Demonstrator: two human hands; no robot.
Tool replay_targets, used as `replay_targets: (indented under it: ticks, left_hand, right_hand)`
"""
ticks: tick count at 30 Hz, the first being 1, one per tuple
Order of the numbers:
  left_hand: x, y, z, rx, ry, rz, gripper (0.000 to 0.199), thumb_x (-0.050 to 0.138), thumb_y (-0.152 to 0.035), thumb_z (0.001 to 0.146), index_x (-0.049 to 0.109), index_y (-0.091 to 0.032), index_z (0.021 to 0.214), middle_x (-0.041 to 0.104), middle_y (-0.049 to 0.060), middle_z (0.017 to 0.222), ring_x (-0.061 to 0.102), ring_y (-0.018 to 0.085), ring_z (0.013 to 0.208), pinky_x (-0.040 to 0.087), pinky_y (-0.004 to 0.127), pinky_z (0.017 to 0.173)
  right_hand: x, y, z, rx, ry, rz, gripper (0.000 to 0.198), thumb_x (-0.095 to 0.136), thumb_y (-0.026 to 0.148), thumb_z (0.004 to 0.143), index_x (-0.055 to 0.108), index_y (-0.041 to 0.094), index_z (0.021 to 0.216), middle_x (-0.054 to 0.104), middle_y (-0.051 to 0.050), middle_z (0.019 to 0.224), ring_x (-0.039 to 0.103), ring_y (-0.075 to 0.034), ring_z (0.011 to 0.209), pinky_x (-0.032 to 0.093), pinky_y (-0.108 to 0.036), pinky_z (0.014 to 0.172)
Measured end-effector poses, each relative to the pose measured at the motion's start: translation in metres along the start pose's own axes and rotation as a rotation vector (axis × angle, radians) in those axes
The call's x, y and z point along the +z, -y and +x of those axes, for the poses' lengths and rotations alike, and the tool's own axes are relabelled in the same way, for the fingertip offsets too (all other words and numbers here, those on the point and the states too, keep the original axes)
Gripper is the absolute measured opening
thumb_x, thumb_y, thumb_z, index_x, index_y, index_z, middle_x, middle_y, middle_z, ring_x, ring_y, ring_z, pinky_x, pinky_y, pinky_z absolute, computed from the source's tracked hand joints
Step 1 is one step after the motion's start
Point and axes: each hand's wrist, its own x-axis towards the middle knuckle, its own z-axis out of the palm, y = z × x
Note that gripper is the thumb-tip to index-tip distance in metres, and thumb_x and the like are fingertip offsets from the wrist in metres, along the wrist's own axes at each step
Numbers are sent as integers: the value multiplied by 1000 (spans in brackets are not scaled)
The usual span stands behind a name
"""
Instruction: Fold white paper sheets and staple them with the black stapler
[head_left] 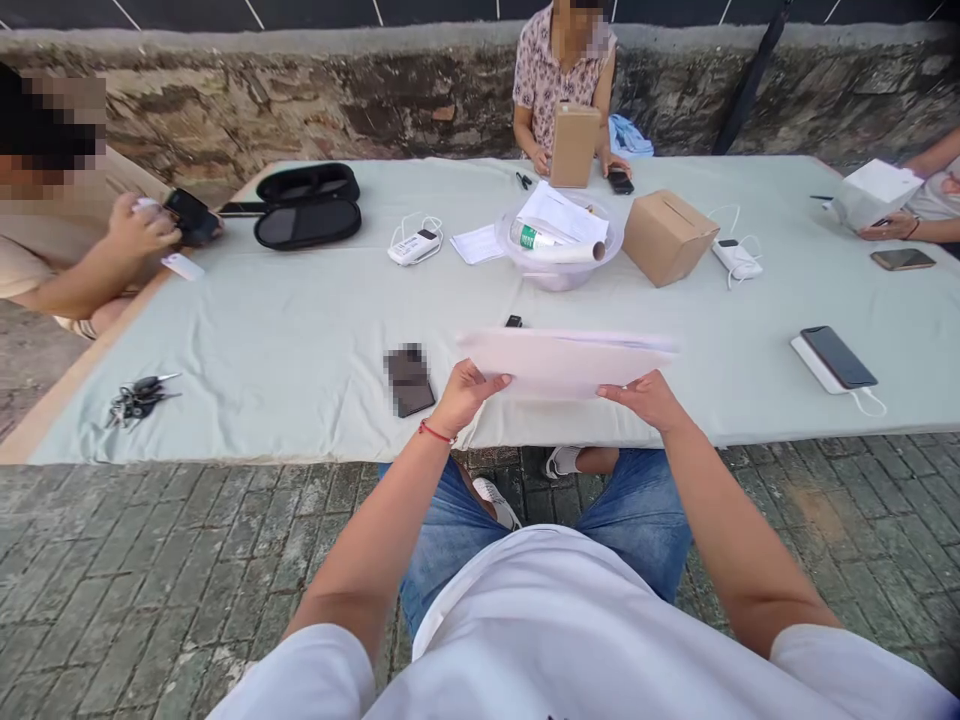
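A stack of white paper sheets (562,362) is held up above the near edge of the table, its far edge smeared by motion. My left hand (466,396) grips the left end, thumb on top and fingers hidden beneath. At the right end my right hand (649,397) pinches the sheets in the same way. A dark phone (412,385) lies on the cloth just left of my left hand. Behind the paper a small black object (514,321) partly shows; its kind is unclear.
On the clothed table (300,330) stand a plastic bowl (555,275) of papers, a cardboard box (670,238) and a black case (307,210). Keys (141,398) lie left; a phone on a white power bank (836,360) lies right. Several people sit around, one holding a brown box (575,147).
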Motion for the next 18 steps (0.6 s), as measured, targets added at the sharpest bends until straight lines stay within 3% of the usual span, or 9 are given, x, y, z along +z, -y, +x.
replay_targets:
  ticks: [3, 7, 12, 16, 18]
  left_hand:
    - [-3, 8, 7, -65, 95, 76, 51, 86, -36, 63, 73, -13, 107, 74, 12, 110, 64, 30, 112, 46, 47, 103]
    - [-2, 14, 6, -93, 71, 167, 65, 89, -33, 58, 68, -14, 117, 72, 14, 115, 62, 30, 115, 45, 46, 104]
    - [-8, 14, 6, -39, 17, 194, 67, 90, -28, 55, 67, -13, 116, 73, 14, 111, 61, 30, 118, 42, 46, 108]
    - [-15, 25, 2, -162, 25, 254, 63, 91, -28, 52, 70, -12, 109, 73, 14, 109, 65, 31, 109, 44, 50, 105]
    - [-17, 32, -4, -181, 11, 254, 59, 91, -26, 51, 71, -12, 105, 73, 14, 109, 64, 31, 111, 44, 49, 106]
  right_hand:
    - [3, -5, 17, 7, 72, 60, 58, 85, 45, 66, 70, 21, 117, 72, -7, 117, 64, -29, 114, 48, -48, 104]
    - [11, -6, 26, -30, 80, 29, 61, 83, 45, 69, 66, 22, 123, 68, -8, 126, 61, -28, 118, 46, -48, 107]
    - [16, 0, 29, -67, 68, -9, 59, 84, 42, 70, 67, 22, 122, 68, -7, 126, 60, -28, 121, 47, -46, 106]
    - [20, -6, 29, 38, 115, -23, 60, 86, 43, 65, 69, 22, 118, 70, -8, 123, 63, -28, 116, 49, -47, 103]
    - [22, -10, 27, 26, 109, -18, 58, 84, 43, 68, 69, 22, 120, 69, -7, 124, 62, -28, 118, 48, -47, 105]
